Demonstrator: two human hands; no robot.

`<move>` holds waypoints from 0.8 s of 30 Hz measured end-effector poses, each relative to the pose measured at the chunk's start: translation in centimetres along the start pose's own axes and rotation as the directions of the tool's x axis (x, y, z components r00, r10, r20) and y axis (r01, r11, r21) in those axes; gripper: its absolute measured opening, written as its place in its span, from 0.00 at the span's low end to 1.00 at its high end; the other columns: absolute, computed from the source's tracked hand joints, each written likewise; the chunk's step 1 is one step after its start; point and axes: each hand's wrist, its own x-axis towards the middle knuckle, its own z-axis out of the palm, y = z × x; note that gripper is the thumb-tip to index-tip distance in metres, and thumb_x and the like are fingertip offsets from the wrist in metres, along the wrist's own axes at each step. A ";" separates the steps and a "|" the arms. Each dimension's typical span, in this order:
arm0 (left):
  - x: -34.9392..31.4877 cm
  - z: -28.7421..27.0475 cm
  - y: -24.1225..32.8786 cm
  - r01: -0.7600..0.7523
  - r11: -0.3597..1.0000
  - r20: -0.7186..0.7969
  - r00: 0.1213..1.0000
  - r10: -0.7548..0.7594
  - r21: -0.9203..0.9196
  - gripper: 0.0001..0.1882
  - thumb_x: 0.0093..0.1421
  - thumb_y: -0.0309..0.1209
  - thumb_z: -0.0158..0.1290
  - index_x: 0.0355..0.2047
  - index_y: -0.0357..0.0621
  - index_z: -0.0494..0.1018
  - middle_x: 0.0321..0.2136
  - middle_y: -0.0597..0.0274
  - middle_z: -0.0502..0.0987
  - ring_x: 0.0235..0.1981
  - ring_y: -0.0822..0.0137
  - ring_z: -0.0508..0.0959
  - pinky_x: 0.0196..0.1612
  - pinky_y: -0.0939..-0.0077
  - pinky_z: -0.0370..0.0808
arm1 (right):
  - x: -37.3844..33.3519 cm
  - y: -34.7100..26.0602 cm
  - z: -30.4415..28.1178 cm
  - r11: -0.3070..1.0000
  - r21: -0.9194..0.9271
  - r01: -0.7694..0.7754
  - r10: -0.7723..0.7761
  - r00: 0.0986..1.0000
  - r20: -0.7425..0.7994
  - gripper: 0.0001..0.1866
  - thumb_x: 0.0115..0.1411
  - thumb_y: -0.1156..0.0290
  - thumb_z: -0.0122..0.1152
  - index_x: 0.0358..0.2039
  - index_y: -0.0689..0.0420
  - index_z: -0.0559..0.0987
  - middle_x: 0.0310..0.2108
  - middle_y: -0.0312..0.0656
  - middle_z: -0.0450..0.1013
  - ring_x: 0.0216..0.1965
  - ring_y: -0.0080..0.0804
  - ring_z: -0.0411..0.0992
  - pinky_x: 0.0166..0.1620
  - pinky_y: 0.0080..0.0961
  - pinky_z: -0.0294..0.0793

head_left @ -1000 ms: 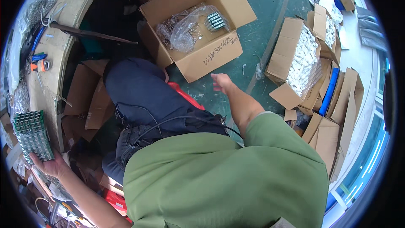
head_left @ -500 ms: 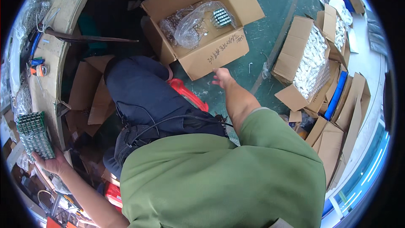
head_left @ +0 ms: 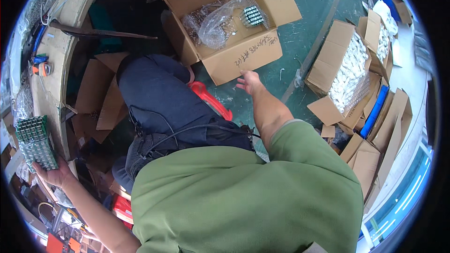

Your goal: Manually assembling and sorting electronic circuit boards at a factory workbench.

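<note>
At the far left, my left hand (head_left: 52, 172) is closed on the lower end of a block of green circuit boards (head_left: 36, 140) with rows of silvery squares, beside the workbench edge. My right hand (head_left: 249, 82) is stretched forward with its fingers apart, fingertips at the lower edge of the front flap of an open cardboard box (head_left: 220, 68); whether they touch it, I cannot tell. Inside that box lie crumpled clear bubble wrap (head_left: 216, 30) and a similar green-and-silver block (head_left: 253, 15), partly covered by clear plastic.
A wooden workbench (head_left: 54, 72) with a tape measure (head_left: 42, 69) runs along the left. On the green floor lies a red plastic object (head_left: 211, 100) by my leg. Boxes of white pieces (head_left: 349, 68) and folded cardboard (head_left: 365, 161) stand at the right.
The view has shifted slightly, so the box sits a little farther right and up. My left hand still holds the block; my right hand stays by the box flap.
</note>
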 end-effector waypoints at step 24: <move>0.4 -1.3 -0.6 -0.032 0.999 0.004 0.999 0.032 -0.040 0.28 0.66 0.39 0.58 0.64 0.45 0.71 0.57 0.55 0.81 0.58 0.53 0.81 0.63 0.56 0.77 | -0.5 1.1 -0.7 0.985 -0.158 0.064 -0.066 0.998 -0.006 0.16 0.63 0.59 0.61 0.36 0.61 0.82 0.31 0.46 0.77 0.31 0.45 0.75 0.35 0.38 0.78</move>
